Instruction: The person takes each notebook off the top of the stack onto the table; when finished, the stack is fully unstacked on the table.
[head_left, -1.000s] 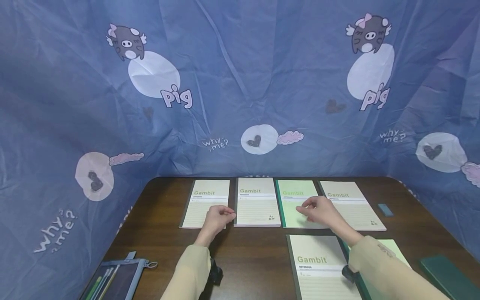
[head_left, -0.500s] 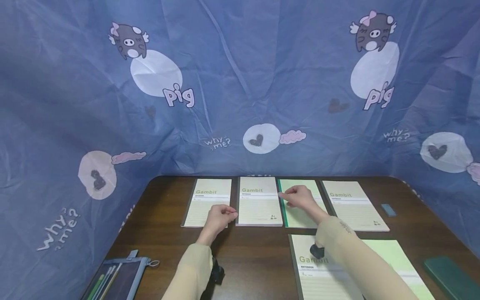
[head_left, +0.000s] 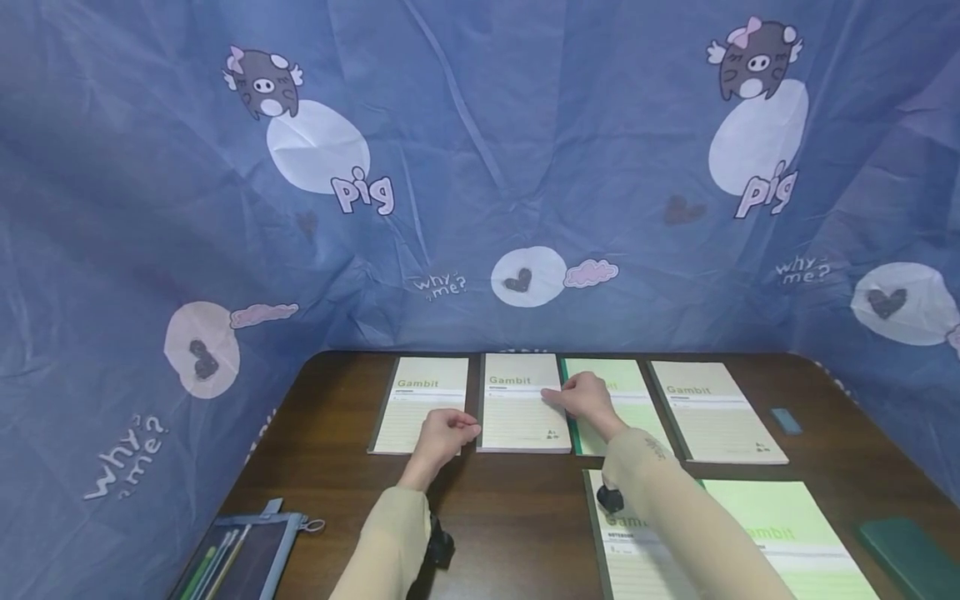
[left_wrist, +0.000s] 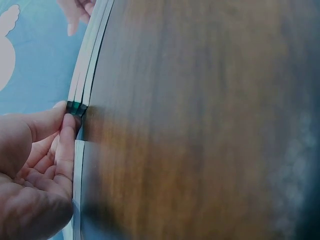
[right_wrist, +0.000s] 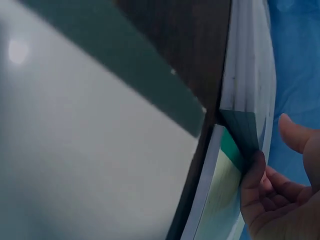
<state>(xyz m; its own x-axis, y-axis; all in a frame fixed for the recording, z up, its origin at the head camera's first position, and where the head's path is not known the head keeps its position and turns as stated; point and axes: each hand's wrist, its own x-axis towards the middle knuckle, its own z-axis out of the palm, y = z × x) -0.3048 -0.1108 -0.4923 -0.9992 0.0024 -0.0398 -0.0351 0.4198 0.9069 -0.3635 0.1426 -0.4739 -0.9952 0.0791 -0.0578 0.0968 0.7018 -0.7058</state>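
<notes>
A stack of cream Gambit notebooks lies in the far row, second from the left. My left hand is at the stack's left side; in the left wrist view the thumb and index finger touch the dark spine ends. On the stack's other side, my right hand reaches over the green notebook. In the right wrist view its fingertips touch the stack's side, with the thumb raised apart. The undersides of both hands are hidden in the head view.
Cream notebooks flank the row. Nearer lie another cream notebook and a green one, partly under my right sleeve. A pen pouch is at left, a dark green case and small blue eraser-like block at right.
My right hand has moved left, from above the green notebook to the right side of the cream stack. My left hand has stayed at the stack's spine. The head view has shifted slightly.
</notes>
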